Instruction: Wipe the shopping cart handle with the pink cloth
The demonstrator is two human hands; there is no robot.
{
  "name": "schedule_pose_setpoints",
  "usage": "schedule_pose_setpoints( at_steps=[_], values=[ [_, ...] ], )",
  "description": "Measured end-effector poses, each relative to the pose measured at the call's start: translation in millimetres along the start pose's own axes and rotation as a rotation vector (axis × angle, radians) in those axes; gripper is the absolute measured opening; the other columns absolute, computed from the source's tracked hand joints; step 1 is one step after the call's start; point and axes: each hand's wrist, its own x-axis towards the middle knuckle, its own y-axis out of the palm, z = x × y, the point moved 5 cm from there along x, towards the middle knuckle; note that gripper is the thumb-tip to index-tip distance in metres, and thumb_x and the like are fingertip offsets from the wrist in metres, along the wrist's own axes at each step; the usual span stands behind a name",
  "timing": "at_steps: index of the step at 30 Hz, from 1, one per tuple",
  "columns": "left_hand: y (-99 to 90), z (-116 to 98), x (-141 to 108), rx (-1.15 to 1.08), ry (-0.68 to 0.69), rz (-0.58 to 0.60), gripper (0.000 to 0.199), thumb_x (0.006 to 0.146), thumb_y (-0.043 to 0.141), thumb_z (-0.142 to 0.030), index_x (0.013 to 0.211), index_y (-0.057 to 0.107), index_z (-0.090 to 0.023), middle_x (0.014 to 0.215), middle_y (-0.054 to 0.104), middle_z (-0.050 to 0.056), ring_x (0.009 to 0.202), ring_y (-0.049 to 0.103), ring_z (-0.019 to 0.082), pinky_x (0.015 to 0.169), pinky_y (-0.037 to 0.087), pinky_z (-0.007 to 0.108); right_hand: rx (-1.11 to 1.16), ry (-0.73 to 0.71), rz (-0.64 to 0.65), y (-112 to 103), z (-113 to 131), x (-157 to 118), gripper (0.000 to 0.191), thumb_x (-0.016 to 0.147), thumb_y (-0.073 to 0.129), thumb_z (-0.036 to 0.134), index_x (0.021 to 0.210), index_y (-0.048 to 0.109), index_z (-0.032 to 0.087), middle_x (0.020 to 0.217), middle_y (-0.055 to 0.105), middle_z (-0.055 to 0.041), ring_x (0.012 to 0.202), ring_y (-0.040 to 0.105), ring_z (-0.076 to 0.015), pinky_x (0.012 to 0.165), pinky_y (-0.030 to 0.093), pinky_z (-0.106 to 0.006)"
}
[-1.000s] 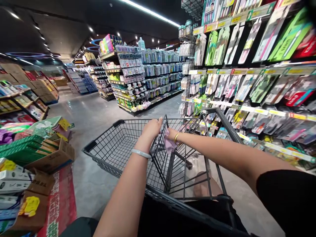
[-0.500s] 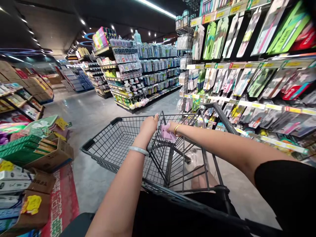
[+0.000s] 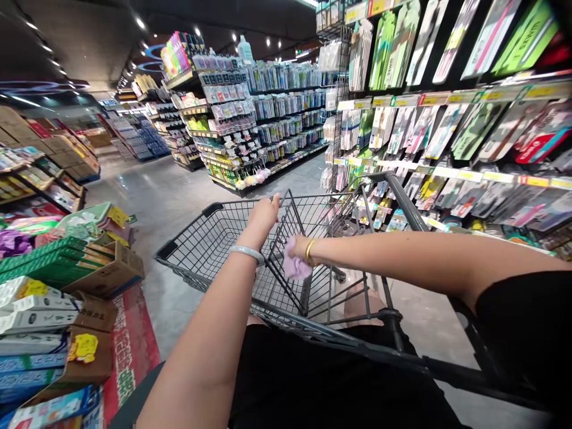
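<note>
Left hand (image 3: 263, 219) curled around wire divider (image 3: 280, 268) in shopping cart (image 3: 212, 209); right hand (image 3: 302, 250), just right, clutching lilac cloth (image 3: 295, 267).

Small bright spotlights (image 3: 140, 23) dot a dark ceiling (image 3: 93, 27); the grey floor (image 3: 134, 186) gleams with reflections. Packages (image 3: 527, 42) near the right edge look stretched and slightly blurred.

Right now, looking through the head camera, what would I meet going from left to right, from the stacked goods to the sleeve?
Green boxes → left hand → lilac cloth, held in the right hand → gold bracelet → black sleeve.
</note>
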Motion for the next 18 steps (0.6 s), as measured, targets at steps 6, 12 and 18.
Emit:
schedule_pose_setpoints(
  at_steps=[6,12,18],
  values=[
    [1.3,-11,-6,0.032,0.025,-0.016,0.066,0.096,0.023,-0.058,0.091,0.073,-0.015,0.063,0.07,0.011,0.085,0.069,0.027,0.081,0.047,0.033,0.155,0.057,0.213,20,3,-24,0.017,0.062,0.07,0.011,0.071,0.057,0.017,0.054,0.059,0.0015,0.054,0.062,-0.0163,0.047,0.051,-0.024],
    [6.6,-27,-13,0.049,0.017,-0.01,0.066,0.096,0.023,-0.06,0.095,0.071,-0.014,0.068,0.072,0.013,0.091,0.069,0.029,0.083,0.047,0.036,0.131,0.009,0.251,8,-6,-31,0.024,0.054,0.063,0.0,0.071,0.057,0.015,0.05,0.056,0.0044,0.046,0.057,-0.0134,0.044,0.048,-0.022],
    [14.3,-42,-21,0.04,0.029,0.003,0.067,0.095,0.024,-0.062,0.1,0.07,-0.013,0.091,0.074,0.018,0.103,0.066,0.031,0.086,0.046,0.037,0.214,-0.056,0.3,-23,7,-37,0.019,0.052,0.063,0.0,0.066,0.058,0.013,0.053,0.063,-0.0017,0.05,0.061,-0.0179,0.047,0.05,-0.026]
  ],
)
